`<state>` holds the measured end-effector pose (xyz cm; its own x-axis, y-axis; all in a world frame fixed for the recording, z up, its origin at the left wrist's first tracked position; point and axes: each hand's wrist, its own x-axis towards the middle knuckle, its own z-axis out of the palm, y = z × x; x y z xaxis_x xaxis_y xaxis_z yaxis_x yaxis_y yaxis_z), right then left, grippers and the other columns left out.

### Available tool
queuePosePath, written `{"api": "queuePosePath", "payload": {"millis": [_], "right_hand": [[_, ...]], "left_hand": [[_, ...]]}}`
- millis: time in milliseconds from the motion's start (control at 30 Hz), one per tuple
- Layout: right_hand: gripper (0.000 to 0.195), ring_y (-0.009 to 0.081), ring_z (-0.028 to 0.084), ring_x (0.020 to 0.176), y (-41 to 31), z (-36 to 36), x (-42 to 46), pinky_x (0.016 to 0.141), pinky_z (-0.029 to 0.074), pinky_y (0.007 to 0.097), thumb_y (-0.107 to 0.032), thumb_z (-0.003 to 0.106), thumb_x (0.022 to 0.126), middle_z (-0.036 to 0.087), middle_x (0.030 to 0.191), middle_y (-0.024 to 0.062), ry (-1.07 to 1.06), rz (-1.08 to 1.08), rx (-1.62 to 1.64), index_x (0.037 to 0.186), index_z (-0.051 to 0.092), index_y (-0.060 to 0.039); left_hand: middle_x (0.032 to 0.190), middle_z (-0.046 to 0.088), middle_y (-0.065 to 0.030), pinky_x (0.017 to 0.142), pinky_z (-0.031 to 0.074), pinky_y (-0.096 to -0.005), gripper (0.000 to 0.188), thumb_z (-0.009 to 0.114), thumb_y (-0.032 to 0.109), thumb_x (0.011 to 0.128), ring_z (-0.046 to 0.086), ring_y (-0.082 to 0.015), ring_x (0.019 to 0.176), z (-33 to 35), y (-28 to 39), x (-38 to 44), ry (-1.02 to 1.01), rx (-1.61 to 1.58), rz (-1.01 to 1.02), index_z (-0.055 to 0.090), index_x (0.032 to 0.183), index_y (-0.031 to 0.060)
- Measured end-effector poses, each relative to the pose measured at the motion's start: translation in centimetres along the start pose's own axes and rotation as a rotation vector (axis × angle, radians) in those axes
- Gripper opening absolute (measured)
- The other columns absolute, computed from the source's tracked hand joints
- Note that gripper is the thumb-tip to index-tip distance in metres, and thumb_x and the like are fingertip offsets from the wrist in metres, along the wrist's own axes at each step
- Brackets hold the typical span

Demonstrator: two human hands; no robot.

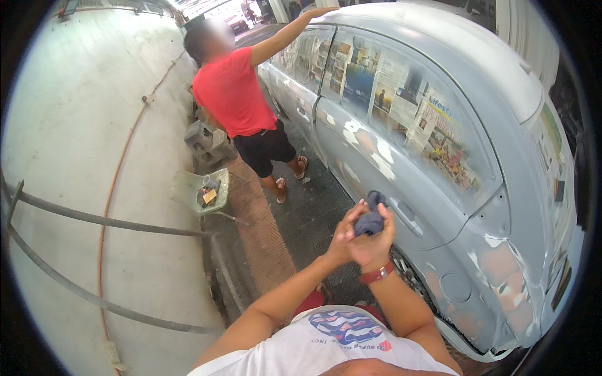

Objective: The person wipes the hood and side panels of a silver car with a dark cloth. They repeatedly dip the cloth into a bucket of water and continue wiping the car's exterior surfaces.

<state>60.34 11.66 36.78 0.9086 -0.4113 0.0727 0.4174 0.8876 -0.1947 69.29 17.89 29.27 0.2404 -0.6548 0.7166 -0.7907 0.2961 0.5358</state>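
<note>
Both my hands meet in front of my chest around a bunched dark grey cloth (369, 223). My left hand (342, 236) is on the left side of the picture and my right hand (376, 239), with a red-strapped watch (376, 273) at its wrist, is on the right; the arms may cross, which I cannot tell. The fingers of both press on the cloth, and part of it sticks out beyond them. Just past the hands stands a car body (345, 164) in grey primer with pale filler patches. Newspaper (400, 98) covers its side windows. A door handle (406, 216) lies right beside the cloth.
A person in a red shirt (235, 91) stands ahead with one arm on the car roof. Left of them are concrete blocks (209, 141) and a pale plastic chair (221, 188) holding small items. A white wall (70, 141) with an orange hose (117, 183) and metal bars (108, 223) borders the left.
</note>
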Motion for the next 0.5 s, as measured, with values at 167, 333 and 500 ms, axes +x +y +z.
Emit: {"api": "queuePosePath", "payload": {"millis": [167, 333, 500], "right_hand": [[0.056, 0.0448, 0.070, 0.085, 5.4, 8.5, 1.3, 0.078, 0.058, 0.0523, -0.048, 0.054, 0.097, 0.070, 0.095, 0.0273, -0.480, 0.169, 0.227, 0.103, 0.067, 0.0069], [0.051, 0.0452, 0.074, 0.091, 7.9, 9.1, 2.2, 0.073, 0.063, 0.0493, -0.037, 0.055, 0.101, 0.070, 0.108, 0.0289, -0.385, 0.483, 0.025, 0.128, 0.058, 0.0049], [0.042, 0.0240, 0.067, 0.077, 10.5, 5.3, 7.0, 0.059, 0.052, 0.0302, -0.021, 0.060, 0.102, 0.067, 0.104, 0.0176, -0.218, 0.800, -0.290, 0.137, 0.057, 0.0033]], "left_hand": [[0.152, 0.057, -0.0159, 0.102, 0.058, -0.0406, 0.052, 0.071, 0.014, 0.097, 0.063, -0.0347, 0.131, -6.7, 6.3, 6.7, 0.240, -0.091, 0.145, 0.056, 0.146, 0.0073], [0.145, 0.062, -0.0132, 0.095, 0.061, -0.0409, 0.039, 0.069, 0.017, 0.098, 0.067, -0.0344, 0.121, -15.1, 0.8, 11.5, 0.180, 0.129, 0.510, 0.066, 0.137, 0.0099], [0.116, 0.072, -0.0036, 0.074, 0.062, -0.0346, 0.043, 0.072, 0.024, 0.089, 0.070, -0.0215, 0.093, -24.0, -7.2, 9.1, -0.186, 0.399, 0.754, 0.070, 0.131, 0.0122]]}}
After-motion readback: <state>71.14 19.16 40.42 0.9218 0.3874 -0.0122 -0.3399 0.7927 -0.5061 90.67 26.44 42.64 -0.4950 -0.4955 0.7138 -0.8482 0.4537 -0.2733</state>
